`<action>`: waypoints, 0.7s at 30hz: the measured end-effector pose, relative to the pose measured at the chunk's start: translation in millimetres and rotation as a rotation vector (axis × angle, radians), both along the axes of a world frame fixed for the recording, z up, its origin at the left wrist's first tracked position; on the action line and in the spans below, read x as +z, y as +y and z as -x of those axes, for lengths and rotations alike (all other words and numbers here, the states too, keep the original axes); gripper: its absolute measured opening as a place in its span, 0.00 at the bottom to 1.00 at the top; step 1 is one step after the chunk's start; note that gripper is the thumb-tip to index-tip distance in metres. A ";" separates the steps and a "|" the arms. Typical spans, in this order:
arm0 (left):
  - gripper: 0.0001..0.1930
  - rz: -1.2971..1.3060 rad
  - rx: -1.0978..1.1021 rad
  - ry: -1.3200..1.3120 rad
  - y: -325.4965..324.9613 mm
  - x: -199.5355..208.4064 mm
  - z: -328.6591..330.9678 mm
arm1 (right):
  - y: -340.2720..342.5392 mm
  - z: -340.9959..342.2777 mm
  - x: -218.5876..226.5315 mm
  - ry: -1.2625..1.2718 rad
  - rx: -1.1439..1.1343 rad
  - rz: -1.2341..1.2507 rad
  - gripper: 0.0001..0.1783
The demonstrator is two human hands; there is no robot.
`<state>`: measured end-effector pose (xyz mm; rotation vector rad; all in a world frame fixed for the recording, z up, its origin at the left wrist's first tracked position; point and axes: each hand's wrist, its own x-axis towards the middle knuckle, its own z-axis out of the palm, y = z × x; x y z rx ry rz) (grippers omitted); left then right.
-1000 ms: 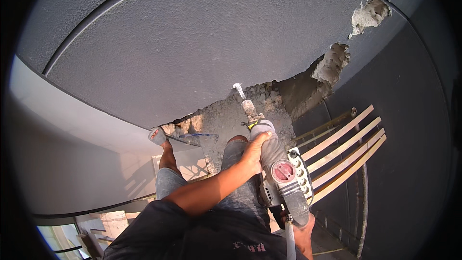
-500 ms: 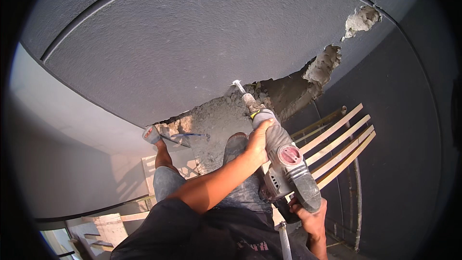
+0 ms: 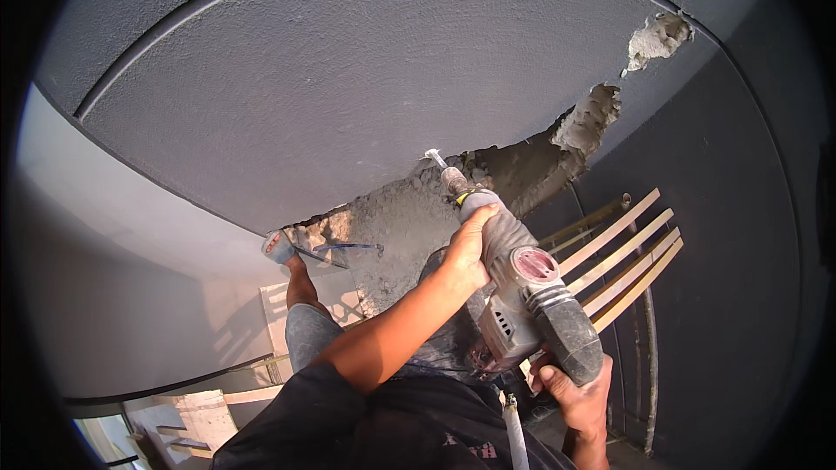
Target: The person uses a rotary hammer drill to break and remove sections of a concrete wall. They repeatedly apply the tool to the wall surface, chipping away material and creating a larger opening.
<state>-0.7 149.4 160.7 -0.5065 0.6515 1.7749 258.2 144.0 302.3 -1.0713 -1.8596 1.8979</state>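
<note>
A dusty grey demolition hammer (image 3: 522,270) slants up and leftward in front of me. My left hand (image 3: 475,248) is wrapped round its front barrel, just behind the yellow-marked collar. At the tool's back end my right hand (image 3: 579,396) grips the rear handle, which is partly hidden by the housing. The flat chisel bit (image 3: 436,158) meets the lower broken edge of the grey plastered wall (image 3: 331,96). Below that edge the rough, exposed concrete (image 3: 392,218) shows, with crumbled rubble.
Chipped patches (image 3: 659,37) run up the wall's right side. Wooden slats (image 3: 627,252) and metal poles (image 3: 651,365) stand at the right. My foot in a shoe (image 3: 279,246) rests at the left, by a blue-handled bar (image 3: 348,246). A pale hose or cord (image 3: 514,435) hangs by my waist.
The hammer's rear end and my right hand have shifted slightly right and down. The chisel tip has moved a little right along the broken edge. Both hands keep their hold.
</note>
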 end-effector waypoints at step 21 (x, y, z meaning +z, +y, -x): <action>0.23 0.086 -0.227 0.060 26.6 -16.6 -146.6 | -7.7 -161.4 -49.4 0.102 -0.280 -0.014 0.16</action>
